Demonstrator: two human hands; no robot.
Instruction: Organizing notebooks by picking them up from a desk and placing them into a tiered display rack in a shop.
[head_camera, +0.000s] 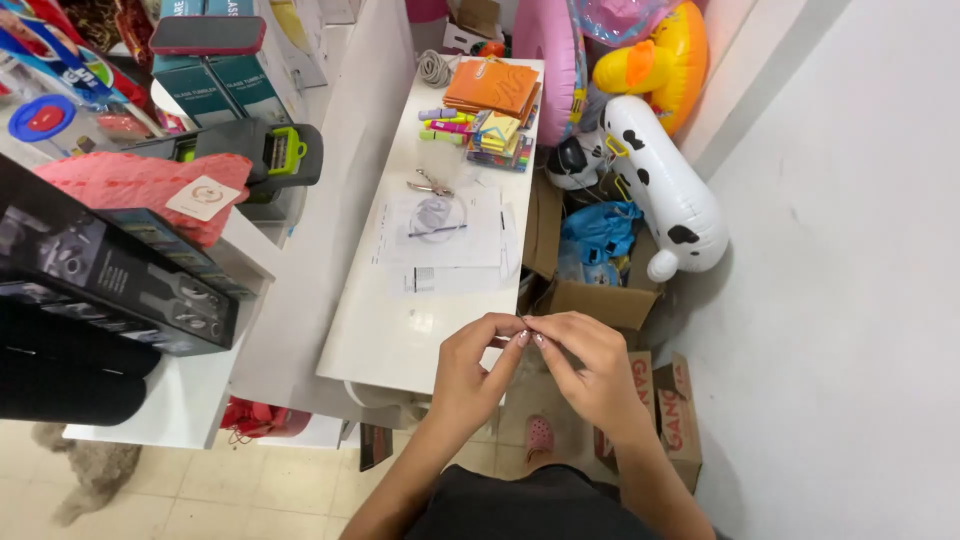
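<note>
Both hands meet fingertip to fingertip just off the near edge of the long white desk (400, 330). Left hand (478, 370) and right hand (590, 375) are each closed to a tight pinch on one small thin pale item (522, 322) held between them; too small to tell what it is. Its long axis looks roughly left-right, bridging the two grips, so neither hand is nearer. Just beyond the grip, on the desk: a few white paper sheets (440, 235), one blue pen (437, 231) across them, one pair of metal scissors (430, 184). Further out: several coloured highlighter markers (445, 122), a stack of colourful sticky-note pads (500, 138), one orange notebook (492, 86). Right of the grip: open brown cardboard boxes (600, 300) on the floor, one white inflatable toy with black spots (660, 185), one yellow inflatable duck ring (655, 62).
</note>
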